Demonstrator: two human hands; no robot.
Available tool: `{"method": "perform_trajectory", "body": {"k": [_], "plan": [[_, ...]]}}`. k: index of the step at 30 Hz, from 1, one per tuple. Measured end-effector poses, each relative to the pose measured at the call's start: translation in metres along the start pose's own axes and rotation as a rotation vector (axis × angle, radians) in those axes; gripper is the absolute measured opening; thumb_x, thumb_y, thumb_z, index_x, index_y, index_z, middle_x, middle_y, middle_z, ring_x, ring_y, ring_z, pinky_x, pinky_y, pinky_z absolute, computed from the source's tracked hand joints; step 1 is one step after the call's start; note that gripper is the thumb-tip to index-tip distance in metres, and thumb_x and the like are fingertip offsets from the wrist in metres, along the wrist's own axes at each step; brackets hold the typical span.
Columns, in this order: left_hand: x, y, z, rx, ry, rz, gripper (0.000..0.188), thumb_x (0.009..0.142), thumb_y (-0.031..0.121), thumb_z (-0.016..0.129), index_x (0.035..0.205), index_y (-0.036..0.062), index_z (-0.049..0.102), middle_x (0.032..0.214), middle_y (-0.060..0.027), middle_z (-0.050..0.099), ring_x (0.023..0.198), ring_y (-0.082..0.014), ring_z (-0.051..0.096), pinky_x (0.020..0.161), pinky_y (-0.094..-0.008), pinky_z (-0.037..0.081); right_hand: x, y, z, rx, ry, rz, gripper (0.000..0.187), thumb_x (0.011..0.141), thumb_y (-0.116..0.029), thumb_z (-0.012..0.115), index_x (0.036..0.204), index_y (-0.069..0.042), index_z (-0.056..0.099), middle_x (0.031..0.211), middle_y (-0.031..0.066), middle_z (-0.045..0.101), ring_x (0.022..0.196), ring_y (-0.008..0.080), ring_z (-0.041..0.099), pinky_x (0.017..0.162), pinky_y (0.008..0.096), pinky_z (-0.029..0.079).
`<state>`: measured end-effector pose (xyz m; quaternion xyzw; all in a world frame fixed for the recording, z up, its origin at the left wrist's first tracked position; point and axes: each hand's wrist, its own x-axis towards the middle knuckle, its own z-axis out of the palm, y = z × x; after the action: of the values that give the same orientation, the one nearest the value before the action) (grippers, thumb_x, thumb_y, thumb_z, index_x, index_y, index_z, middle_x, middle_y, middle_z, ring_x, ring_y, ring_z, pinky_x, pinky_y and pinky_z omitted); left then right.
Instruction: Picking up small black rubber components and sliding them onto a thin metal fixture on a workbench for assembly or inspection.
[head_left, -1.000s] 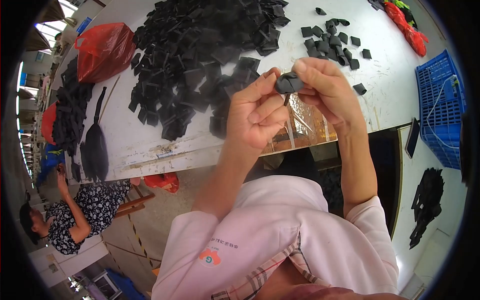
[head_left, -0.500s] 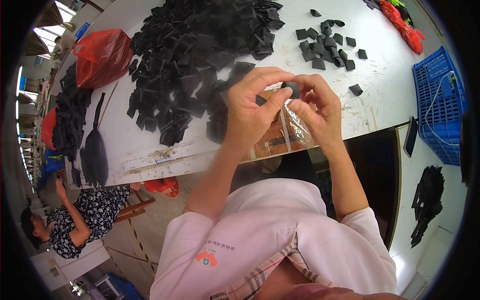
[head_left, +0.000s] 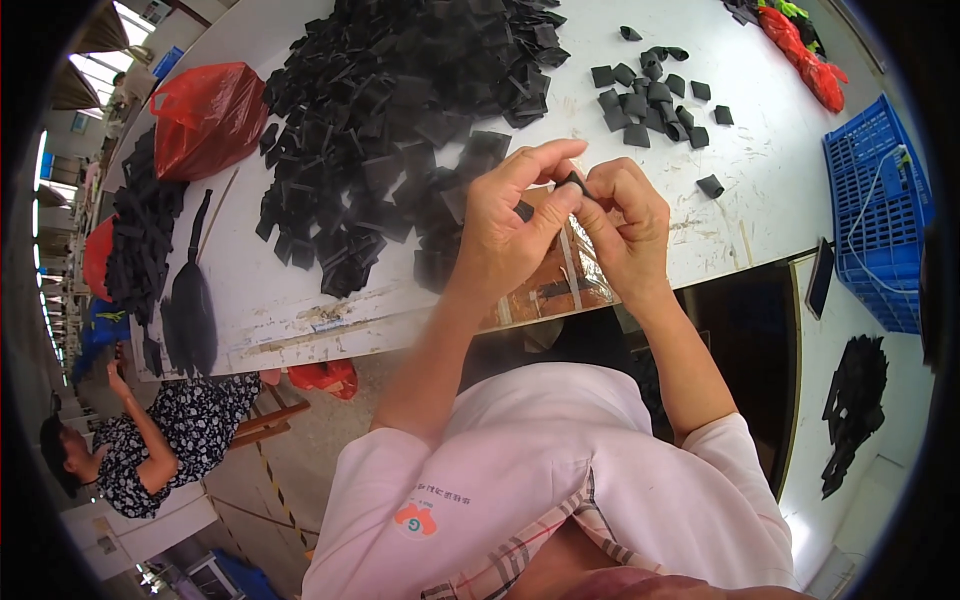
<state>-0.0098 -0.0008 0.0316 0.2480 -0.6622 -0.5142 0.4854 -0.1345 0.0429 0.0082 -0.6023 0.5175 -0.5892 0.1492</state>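
Between my two hands, above the table's near edge, is a small black fabric piece (head_left: 574, 182), mostly covered by my fingers. My left hand (head_left: 510, 220) pinches it with the thumb, its forefinger stretched out above. My right hand (head_left: 628, 225) grips the other side, fingers curled in. Under the hands lies a brown board wrapped in clear film (head_left: 555, 272). Left of them spreads a big heap of flat black fabric pieces (head_left: 390, 110), its near edge beside my left wrist. Beyond my right hand sits a small group of black fabric loops (head_left: 655, 100), with one loop (head_left: 710, 186) apart.
A red plastic bag (head_left: 210, 120) and a black brush-like thing (head_left: 190, 310) are on the white table (head_left: 270, 310) at left. At right are a blue plastic crate (head_left: 872, 215) and a dark phone-like slab (head_left: 820, 280). A person (head_left: 150, 440) sits at the lower left.
My hands have drawn closer together and a little lower. The black fabric piece has turned and shows less between the fingers; my right fingers have curled in more.
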Motion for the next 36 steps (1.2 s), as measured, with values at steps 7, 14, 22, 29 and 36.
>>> {"method": "perform_trajectory", "body": {"k": [7, 14, 22, 29, 36], "plan": [[-0.001, -0.001, -0.004, -0.285, 0.076, -0.079, 0.014, 0.082, 0.005, 0.053, 0.092, -0.0016, 0.060, 0.085, -0.0089, 0.061, 0.083, -0.0137, 0.055, 0.074, -0.0249, 0.043, 0.009, -0.027, -0.009, 0.267, -0.067, 0.320, 0.019, 0.070, -0.008, 0.068, 0.083, -0.001, 0.057, 0.066, 0.0027, 0.052, 0.059, 0.0088, 0.050, 0.050, 0.0209, 0.041], [-0.005, -0.024, -0.018, -0.901, 0.028, -0.113, 0.016, 0.086, 0.011, 0.049, 0.097, 0.0043, 0.058, 0.102, -0.0126, 0.055, 0.097, -0.0214, 0.051, 0.088, -0.0371, 0.039, 0.019, -0.039, -0.011, 0.162, -0.148, 0.300, 0.017, 0.070, -0.011, 0.069, 0.082, 0.000, 0.062, 0.068, 0.0037, 0.055, 0.051, 0.0077, 0.049, 0.047, 0.0202, 0.040], [-0.003, -0.027, -0.019, -0.738, -0.048, -0.043, 0.015, 0.085, 0.010, 0.049, 0.096, 0.0030, 0.058, 0.101, -0.0130, 0.056, 0.096, -0.0215, 0.051, 0.087, -0.0350, 0.038, 0.015, -0.031, -0.010, 0.094, -0.138, 0.221, 0.010, 0.073, -0.006, 0.065, 0.080, -0.001, 0.062, 0.060, 0.0034, 0.055, 0.049, 0.0084, 0.050, 0.046, 0.0208, 0.039], [-0.006, -0.012, -0.014, -0.467, 0.048, -0.133, 0.013, 0.081, 0.003, 0.056, 0.092, -0.0016, 0.060, 0.089, -0.0070, 0.059, 0.083, -0.0118, 0.054, 0.077, -0.0232, 0.041, 0.011, -0.024, -0.007, -0.029, -0.070, 0.111, 0.007, 0.072, -0.004, 0.064, 0.072, 0.000, 0.059, 0.060, 0.0057, 0.054, 0.049, 0.0105, 0.055, 0.044, 0.0215, 0.039], [-0.008, -0.026, -0.020, -0.560, 0.083, -0.090, 0.013, 0.078, 0.002, 0.059, 0.089, -0.0023, 0.061, 0.090, -0.0092, 0.060, 0.084, -0.0139, 0.054, 0.080, -0.0258, 0.041, 0.018, -0.032, -0.008, -0.055, -0.147, 0.128, 0.006, 0.071, -0.001, 0.064, 0.072, 0.001, 0.058, 0.060, 0.0064, 0.054, 0.046, 0.0123, 0.054, 0.043, 0.0228, 0.039]]}}
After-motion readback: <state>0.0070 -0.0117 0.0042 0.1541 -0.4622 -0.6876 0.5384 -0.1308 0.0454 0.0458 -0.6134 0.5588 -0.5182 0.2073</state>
